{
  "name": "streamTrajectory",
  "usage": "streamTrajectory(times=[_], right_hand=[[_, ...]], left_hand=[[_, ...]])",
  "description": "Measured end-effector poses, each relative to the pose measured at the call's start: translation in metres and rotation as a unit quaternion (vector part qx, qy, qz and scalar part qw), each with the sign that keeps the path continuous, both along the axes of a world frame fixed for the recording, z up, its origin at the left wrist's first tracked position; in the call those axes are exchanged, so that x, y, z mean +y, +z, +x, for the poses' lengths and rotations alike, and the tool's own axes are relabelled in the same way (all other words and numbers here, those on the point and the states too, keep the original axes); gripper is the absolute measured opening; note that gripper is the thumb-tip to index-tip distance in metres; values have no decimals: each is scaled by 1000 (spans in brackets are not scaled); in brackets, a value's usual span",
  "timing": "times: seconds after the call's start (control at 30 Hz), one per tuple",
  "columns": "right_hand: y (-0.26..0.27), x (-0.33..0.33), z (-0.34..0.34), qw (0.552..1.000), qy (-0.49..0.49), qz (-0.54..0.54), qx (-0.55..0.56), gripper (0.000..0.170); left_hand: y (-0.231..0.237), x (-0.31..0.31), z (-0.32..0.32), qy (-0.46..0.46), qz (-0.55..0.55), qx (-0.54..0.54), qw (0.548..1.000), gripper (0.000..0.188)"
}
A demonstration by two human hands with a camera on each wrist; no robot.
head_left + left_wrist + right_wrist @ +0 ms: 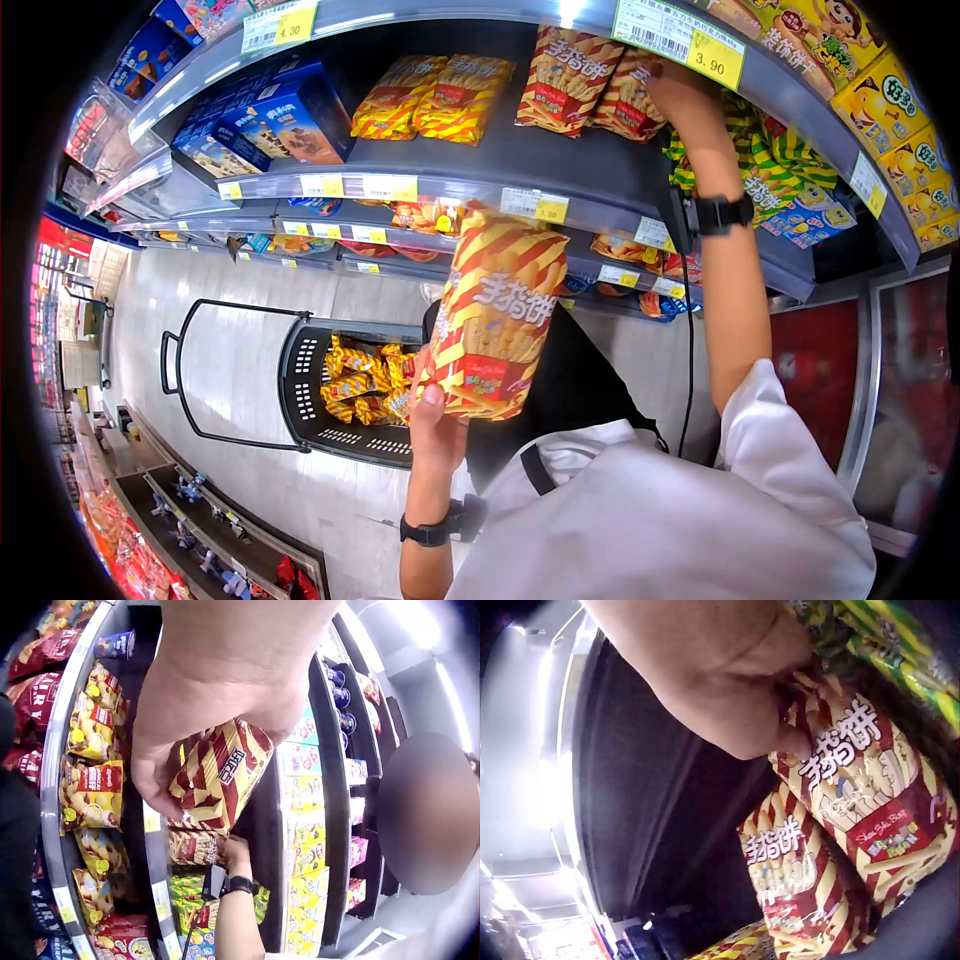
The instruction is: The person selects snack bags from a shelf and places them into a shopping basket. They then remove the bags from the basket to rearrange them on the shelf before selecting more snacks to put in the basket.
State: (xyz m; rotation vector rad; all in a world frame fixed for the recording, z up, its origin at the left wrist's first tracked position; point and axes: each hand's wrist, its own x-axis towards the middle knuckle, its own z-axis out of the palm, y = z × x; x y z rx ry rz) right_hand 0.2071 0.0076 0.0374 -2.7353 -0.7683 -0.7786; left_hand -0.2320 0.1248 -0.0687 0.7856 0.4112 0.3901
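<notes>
In the head view my left hand (435, 425) grips a red-and-cream striped snack bag (503, 315), held upright in front of the shelf; the left wrist view shows the hand (217, 712) curled around that bag (223, 776). My right hand (680, 95) reaches onto the upper shelf and pinches the top of a similar striped bag (630, 98). Close up, the right hand (727, 690) has thumb and fingers on the top edge of this bag (877, 787). Another striped bag (784, 870) stands beside it.
A black basket (300, 385) on the floor holds several yellow-and-red packs (360, 375). On the shelf (450, 165) are yellow striped bags (465, 95), blue boxes (300, 120) and green striped bags (770, 165). A thin black cable (686, 370) hangs by my right arm.
</notes>
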Motion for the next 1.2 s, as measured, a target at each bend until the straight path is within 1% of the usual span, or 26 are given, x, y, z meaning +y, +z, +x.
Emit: streamTrajectory(times=[0.03,0.1,0.27,0.33,0.4,0.43,0.5,0.53,0.57,0.6,0.63,0.7,0.73,0.77,0.8,0.83,0.87,0.9,0.93,0.97,1.0,1.03,1.07,1.1,1.17,1.2], right_hand=[[-1,4,7,1000,-5,4,-16,41],[-2,11,16,999,-18,11,-42,43],[-20,19,23,996,-35,28,-74,48],[-33,19,27,996,-38,31,-78,49],[-47,16,30,988,12,89,-127,51],[-39,13,15,988,8,88,-128,51],[-28,6,-32,984,72,162,-12,51],[-24,1,-67,937,126,291,147,50],[-23,-7,-107,846,173,406,300,50],[-24,-15,-140,755,211,448,429,51],[-26,-21,-167,643,241,479,547,52],[-32,-25,-202,543,289,524,589,52],[-33,-26,-207,607,293,503,541,56],[-36,-28,-205,607,291,507,539,56],[-40,-28,-199,612,278,540,507,56],[-41,-28,-191,615,267,570,475,56],[-40,-27,-182,625,269,589,435,56],[-39,-28,-173,680,244,580,375,53],[-40,-29,-158,742,231,552,304,51],[-41,-28,-143,795,216,518,229,50],[-42,-24,-131,794,219,518,230,50],[-43,-20,-121,831,163,496,191,49],[-46,-15,-110,863,107,471,150,48],[-58,-10,-96,834,130,512,160,47],[-70,-7,-82,822,142,518,190,47],[-79,-7,-77,821,144,519,191,47]], left_hand=[[0,-2,0,5,-9,14,1000,77],[10,-2,7,-27,-36,5,999,82],[11,-5,23,-52,-83,-36,995,80],[12,-3,33,-68,-75,-52,993,80],[18,-3,43,-91,-64,-74,991,79],[18,-3,50,-95,-65,-74,991,79],[19,-3,61,-123,-40,-89,988,87],[19,-1,69,-122,-41,-91,987,87],[19,0,77,-119,-16,-98,988,86],[20,1,87,-115,10,-106,988,85],[20,2,98,-112,37,-112,987,84],[21,6,118,-115,30,-124,985,80],[24,8,127,-138,62,-114,982,78],[26,9,134,-161,95,-104,977,76],[25,9,142,-147,149,-70,975,61],[27,9,152,-149,153,-72,974,61],[30,9,163,-109,257,-68,958,54],[35,10,173,-67,356,-61,930,46],[42,11,184,-15,394,-65,917,38],[46,17,194,-12,395,-63,917,38],[50,24,203,16,536,-78,840,40],[53,30,214,42,663,-91,742,42],[50,33,228,78,686,-111,715,52],[47,36,242,79,688,-111,713,52],[41,42,270,107,666,-77,734,63],[35,43,284,120,649,-84,746,68]])
